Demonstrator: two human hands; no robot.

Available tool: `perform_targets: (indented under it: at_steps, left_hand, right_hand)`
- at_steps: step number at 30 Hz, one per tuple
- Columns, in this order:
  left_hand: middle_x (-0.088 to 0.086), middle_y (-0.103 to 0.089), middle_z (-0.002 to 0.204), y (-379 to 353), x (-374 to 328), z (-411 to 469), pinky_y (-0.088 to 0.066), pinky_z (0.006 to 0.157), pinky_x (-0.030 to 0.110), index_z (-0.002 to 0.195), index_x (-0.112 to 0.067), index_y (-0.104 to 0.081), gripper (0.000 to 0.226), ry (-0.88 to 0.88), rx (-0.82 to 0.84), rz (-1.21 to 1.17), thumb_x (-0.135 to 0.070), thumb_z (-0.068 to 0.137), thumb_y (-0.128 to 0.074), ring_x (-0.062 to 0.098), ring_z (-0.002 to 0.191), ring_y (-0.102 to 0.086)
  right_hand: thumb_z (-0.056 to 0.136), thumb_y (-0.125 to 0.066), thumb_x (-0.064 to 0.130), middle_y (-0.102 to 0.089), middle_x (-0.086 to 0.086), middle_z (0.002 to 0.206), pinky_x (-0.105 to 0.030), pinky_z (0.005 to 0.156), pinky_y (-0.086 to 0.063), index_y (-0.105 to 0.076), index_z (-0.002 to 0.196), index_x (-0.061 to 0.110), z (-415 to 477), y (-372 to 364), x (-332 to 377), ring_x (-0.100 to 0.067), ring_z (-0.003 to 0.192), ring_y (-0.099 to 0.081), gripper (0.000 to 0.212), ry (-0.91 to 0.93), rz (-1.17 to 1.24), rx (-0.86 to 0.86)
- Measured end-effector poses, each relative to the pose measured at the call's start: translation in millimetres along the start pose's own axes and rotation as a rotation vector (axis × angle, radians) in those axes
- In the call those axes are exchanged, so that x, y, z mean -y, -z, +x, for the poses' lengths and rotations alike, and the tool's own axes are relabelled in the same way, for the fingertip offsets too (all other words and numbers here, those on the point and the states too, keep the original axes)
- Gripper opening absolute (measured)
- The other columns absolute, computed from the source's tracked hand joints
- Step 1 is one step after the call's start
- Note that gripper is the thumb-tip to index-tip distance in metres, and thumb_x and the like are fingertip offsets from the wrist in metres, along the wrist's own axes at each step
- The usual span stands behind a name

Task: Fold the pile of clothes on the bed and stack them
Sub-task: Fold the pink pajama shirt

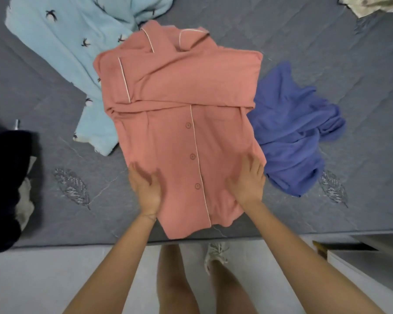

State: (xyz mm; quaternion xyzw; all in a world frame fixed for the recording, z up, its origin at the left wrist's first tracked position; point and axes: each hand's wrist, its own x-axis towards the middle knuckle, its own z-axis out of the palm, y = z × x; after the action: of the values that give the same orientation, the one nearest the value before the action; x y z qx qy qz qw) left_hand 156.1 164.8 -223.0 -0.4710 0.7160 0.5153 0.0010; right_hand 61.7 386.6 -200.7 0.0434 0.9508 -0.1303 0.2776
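Head view: a pink shirt (179,137) lies buttons-up on the grey quilted bed (327,41), near its front edge. Both sleeves are folded across the chest, and white piping runs down the placket. The left hand (145,189) sits at the shirt's lower left edge with its fingers straight. Motion blur makes it unclear whether the fingertips slip under the fabric. The right hand (250,182) lies flat on the lower right part, fingers spread. A light blue garment (55,41) with dark bird prints lies partly under the shirt's left side. A crumpled violet-blue garment (293,132) touches its right side. A dark garment (2,177) sits at the left border.
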Motion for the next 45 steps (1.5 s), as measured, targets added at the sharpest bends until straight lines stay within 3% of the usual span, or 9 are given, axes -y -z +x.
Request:
perform_targets:
  at_steps: [4, 8, 11, 16, 21, 25, 30, 39, 45]
  left_hand:
    - [0.01, -0.041, 0.139, -2, 11, -3, -0.038, 0.104, 0.034, 0.144, -0.004, -0.025, 0.042, 0.189, -0.039, -0.265, -0.016, 0.105, -0.038, 0.019, 0.123, -0.043]
    - [0.025, -0.05, 0.13, 13, 26, 25, -0.03, 0.105, 0.034, 0.132, 0.011, -0.043, 0.035, 0.129, -0.31, 0.037, -0.007, 0.101, -0.041, 0.036, 0.125, -0.045]
    - [0.023, -0.055, 0.125, 20, 33, 40, -0.037, 0.104, 0.041, 0.132, 0.006, -0.044, 0.035, 0.138, -0.2, 0.072, -0.012, 0.102, -0.038, 0.036, 0.119, -0.051]
    - [-0.006, -0.055, 0.085, 18, 26, 33, -0.041, 0.067, 0.022, 0.126, -0.018, -0.043, 0.025, 0.201, 0.037, -0.164, -0.01, 0.103, -0.038, 0.005, 0.073, -0.049]
    - [-0.002, -0.056, 0.083, 18, 31, 22, -0.039, 0.067, 0.021, 0.086, -0.022, -0.056, 0.014, 0.217, 0.276, -0.1, -0.017, 0.099, -0.052, 0.014, 0.08, -0.049]
    - [-0.005, -0.058, 0.091, 18, 36, 8, -0.046, 0.071, 0.014, 0.101, -0.014, -0.055, 0.01, 0.052, 0.092, -0.198, -0.008, 0.095, -0.06, 0.006, 0.082, -0.054]
    - [-0.006, -0.04, 0.078, 39, 48, -17, -0.038, 0.065, 0.02, 0.084, -0.025, -0.038, 0.025, -0.049, -0.078, -0.269, -0.013, 0.1, -0.053, 0.003, 0.068, -0.039]
    - [0.001, -0.071, 0.104, 64, 74, -60, -0.052, 0.078, 0.02, 0.111, -0.011, -0.065, 0.026, 0.255, 0.388, -0.128, -0.019, 0.087, -0.074, 0.01, 0.093, -0.067]
    - [-0.003, -0.07, 0.098, 94, 99, -68, -0.049, 0.079, 0.026, 0.104, -0.019, -0.068, 0.019, 0.017, 0.46, 0.298, -0.018, 0.087, -0.074, 0.017, 0.094, -0.064]
  right_hand:
    - [0.082, -0.074, 0.021, -0.013, -0.016, 0.159, -0.043, 0.118, -0.02, -0.011, 0.153, 0.004, -4, -10, -27, -0.032, 0.144, -0.018, 0.096, -0.087, 0.368, -0.054]
    - [0.077, -0.078, 0.031, -0.038, -0.013, 0.14, -0.046, 0.113, -0.033, -0.032, 0.141, -0.002, 15, -7, -38, -0.031, 0.133, -0.037, 0.085, -0.225, 0.692, -0.179]
    - [0.083, -0.072, 0.032, -0.048, -0.006, 0.126, -0.037, 0.097, -0.045, -0.035, 0.137, 0.001, 28, -3, -41, -0.024, 0.114, -0.051, 0.073, -0.325, 0.874, -0.106]
    - [0.087, -0.067, 0.017, -0.06, 0.006, 0.11, -0.029, 0.086, -0.049, -0.055, 0.119, 0.017, 23, -2, -44, -0.011, 0.097, -0.058, 0.034, -0.22, 0.949, 0.106]
    - [0.088, -0.071, 0.016, -0.068, 0.009, 0.099, -0.02, 0.079, -0.054, -0.065, 0.105, 0.021, 3, 0, -40, -0.004, 0.09, -0.064, 0.019, -0.108, 0.99, 0.205]
    - [0.086, -0.072, 0.018, -0.069, 0.005, 0.108, -0.027, 0.087, -0.053, -0.063, 0.111, 0.02, -5, -1, -45, -0.012, 0.1, -0.065, 0.027, -0.043, 0.899, 0.321]
    - [0.077, -0.079, 0.017, -0.067, 0.005, 0.105, -0.023, 0.078, -0.051, -0.058, 0.112, 0.019, -21, -2, -65, -0.009, 0.096, -0.063, 0.041, 0.039, 0.637, 0.453]
    - [0.088, -0.07, 0.013, -0.067, -0.012, 0.11, -0.029, 0.081, -0.05, -0.061, 0.113, 0.004, -50, -24, -101, -0.02, 0.096, -0.061, 0.027, -0.144, 0.677, 0.409]
    - [0.088, -0.071, 0.013, -0.065, 0.0, 0.102, -0.01, 0.065, -0.047, -0.058, 0.116, 0.013, -61, -28, -95, -0.006, 0.085, -0.061, 0.031, -0.206, 0.769, 0.504]
